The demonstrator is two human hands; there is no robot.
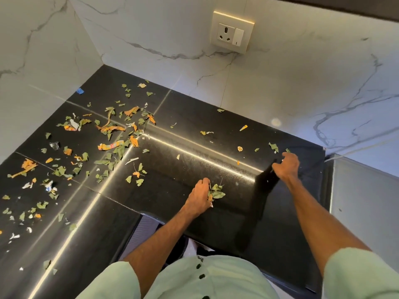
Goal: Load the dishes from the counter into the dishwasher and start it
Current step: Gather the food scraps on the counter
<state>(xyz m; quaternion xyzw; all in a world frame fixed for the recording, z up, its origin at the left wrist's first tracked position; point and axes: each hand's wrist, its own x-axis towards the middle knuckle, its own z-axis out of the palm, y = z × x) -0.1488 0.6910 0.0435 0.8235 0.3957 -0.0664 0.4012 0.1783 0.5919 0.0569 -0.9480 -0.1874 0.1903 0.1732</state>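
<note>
left hand [199,194] gripping leaves [217,192] over black counter [194,152], right hand [288,165] curling at far edge, can't tell its grip

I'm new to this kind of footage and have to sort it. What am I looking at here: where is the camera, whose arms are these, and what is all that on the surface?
There is no machine here. This is one picture from a wide-angle camera worn on a person's head, looking down at their own bare arms. They stand at a black stone counter in a corner of white marble walls, with a wall socket above. Torn leaf bits, orange scraps and bits of paper lie scattered on it, mostly to the left. The left hand grips a bunch of green leaves. The right hand is curled beside a small leaf scrap; whether it holds anything is unclear. No dishes or dishwasher show.
</note>
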